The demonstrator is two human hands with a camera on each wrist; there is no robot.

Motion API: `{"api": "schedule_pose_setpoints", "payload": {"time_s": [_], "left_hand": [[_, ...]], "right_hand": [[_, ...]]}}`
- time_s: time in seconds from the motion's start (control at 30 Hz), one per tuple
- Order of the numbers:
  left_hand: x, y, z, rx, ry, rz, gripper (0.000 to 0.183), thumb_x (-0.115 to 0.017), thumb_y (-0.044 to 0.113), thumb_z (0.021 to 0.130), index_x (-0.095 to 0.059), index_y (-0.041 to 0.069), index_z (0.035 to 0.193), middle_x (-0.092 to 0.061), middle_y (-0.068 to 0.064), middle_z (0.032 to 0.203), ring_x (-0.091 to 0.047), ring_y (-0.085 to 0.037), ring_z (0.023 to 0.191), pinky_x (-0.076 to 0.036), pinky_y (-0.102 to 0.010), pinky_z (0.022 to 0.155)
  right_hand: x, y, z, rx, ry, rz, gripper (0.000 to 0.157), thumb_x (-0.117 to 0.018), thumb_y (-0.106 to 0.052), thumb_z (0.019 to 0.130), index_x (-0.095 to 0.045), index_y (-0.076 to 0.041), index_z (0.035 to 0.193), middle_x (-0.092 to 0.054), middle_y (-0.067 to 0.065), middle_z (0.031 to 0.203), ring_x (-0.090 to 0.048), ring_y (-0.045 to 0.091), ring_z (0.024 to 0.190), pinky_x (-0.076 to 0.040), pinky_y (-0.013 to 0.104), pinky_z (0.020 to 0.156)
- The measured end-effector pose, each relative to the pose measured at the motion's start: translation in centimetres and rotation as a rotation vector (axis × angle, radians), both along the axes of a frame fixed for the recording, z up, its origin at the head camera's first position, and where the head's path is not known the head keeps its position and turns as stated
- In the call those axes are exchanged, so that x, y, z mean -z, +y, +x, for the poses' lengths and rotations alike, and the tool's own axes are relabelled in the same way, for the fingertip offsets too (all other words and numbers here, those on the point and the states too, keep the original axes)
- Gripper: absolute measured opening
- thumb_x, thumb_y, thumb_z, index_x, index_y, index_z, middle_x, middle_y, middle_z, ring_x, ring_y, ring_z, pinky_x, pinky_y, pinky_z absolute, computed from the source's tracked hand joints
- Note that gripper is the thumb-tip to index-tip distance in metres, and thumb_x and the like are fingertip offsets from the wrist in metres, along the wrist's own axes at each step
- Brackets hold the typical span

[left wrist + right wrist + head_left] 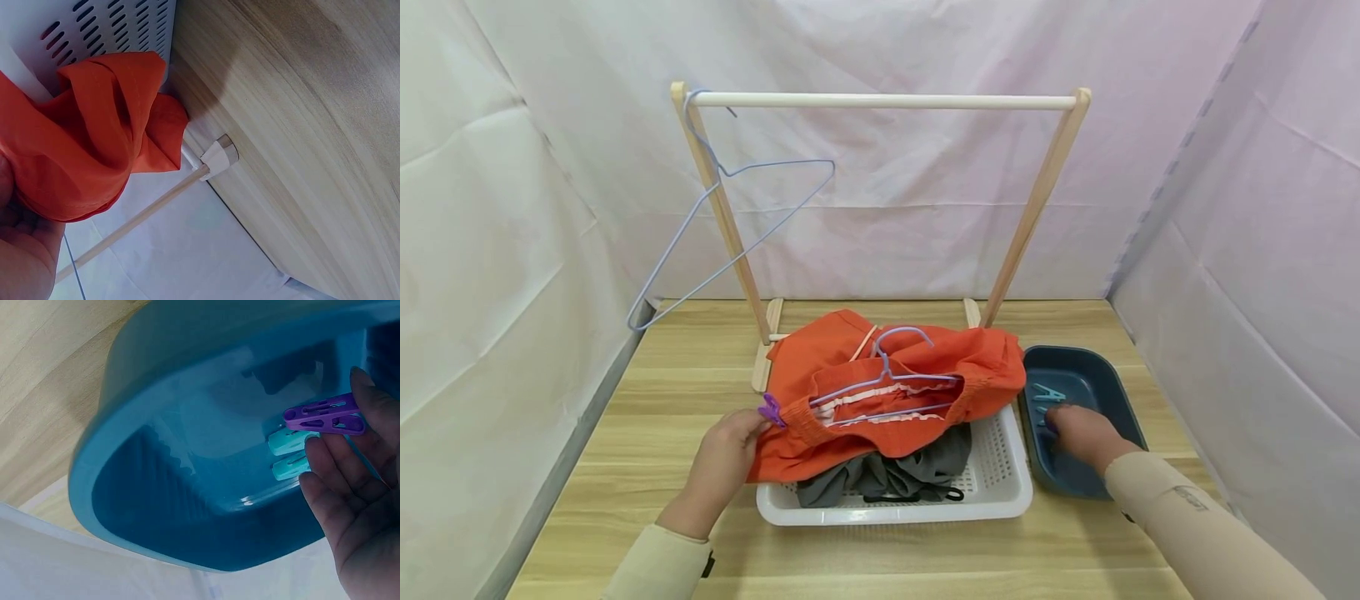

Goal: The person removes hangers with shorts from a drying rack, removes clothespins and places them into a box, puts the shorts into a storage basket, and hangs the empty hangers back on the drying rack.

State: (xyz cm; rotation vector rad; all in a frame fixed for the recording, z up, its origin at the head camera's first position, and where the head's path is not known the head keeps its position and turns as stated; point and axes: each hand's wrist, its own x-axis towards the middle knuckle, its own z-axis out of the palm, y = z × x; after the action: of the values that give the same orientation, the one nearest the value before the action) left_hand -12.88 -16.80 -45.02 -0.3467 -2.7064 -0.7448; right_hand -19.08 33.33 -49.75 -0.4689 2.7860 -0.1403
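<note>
Orange pants [850, 446] lie bunched over the white basket [895, 517], a light-purple hanger [886, 375] set inside their waistband. A purple clothespin [772, 410] is clipped at the waistband's left end. There my left hand [726, 458] pinches the orange cloth; its fingertips are partly hidden in the left wrist view. Over the dark blue basin [1112, 408], my right hand [1082, 433] holds another purple clothespin [325, 415] between thumb and fingers. Teal clothespins [290, 465] lie in the basin below that hand.
Behind the basket stands a wooden rack with a white rail [880, 101]. An unladen blue hanger [730, 242] hangs at the rail's left end. Dark grey cloth [880, 475] with a black cord lies in the basket. White sheets [1247, 208] enclose the table on three sides.
</note>
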Motion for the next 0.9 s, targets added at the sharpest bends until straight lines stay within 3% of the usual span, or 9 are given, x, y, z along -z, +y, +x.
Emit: {"api": "schedule_pose_setpoints", "payload": {"time_s": [0.63,0.9], "left_hand": [[0.5,-0.1,-0.3,-0.001,0.029,0.002,0.013,-0.07,-0.007,0.081,-0.071,0.003,0.088,-0.071,-0.011,0.088,-0.067,-0.03,0.085,-0.056,-0.046,0.077],[0.4,-0.1,-0.2,0.009,0.04,0.007,0.014,-0.07,-0.008,0.08,-0.071,0.004,0.087,-0.071,-0.01,0.088,-0.067,-0.029,0.085,-0.056,-0.045,0.078]], "right_hand": [[0.6,-0.6,-0.4,-0.073,0.012,0.098,0.021,-0.079,-0.006,0.073,-0.06,-0.011,0.08,-0.062,0.003,0.077,-0.061,0.023,0.072,-0.054,0.045,0.069],[1.2,-0.5,-0.7,-0.08,0.007,0.114,0.016,-0.068,0.0,0.079,-0.057,-0.012,0.078,-0.059,0.002,0.073,-0.058,0.021,0.068,-0.054,0.046,0.069]]}}
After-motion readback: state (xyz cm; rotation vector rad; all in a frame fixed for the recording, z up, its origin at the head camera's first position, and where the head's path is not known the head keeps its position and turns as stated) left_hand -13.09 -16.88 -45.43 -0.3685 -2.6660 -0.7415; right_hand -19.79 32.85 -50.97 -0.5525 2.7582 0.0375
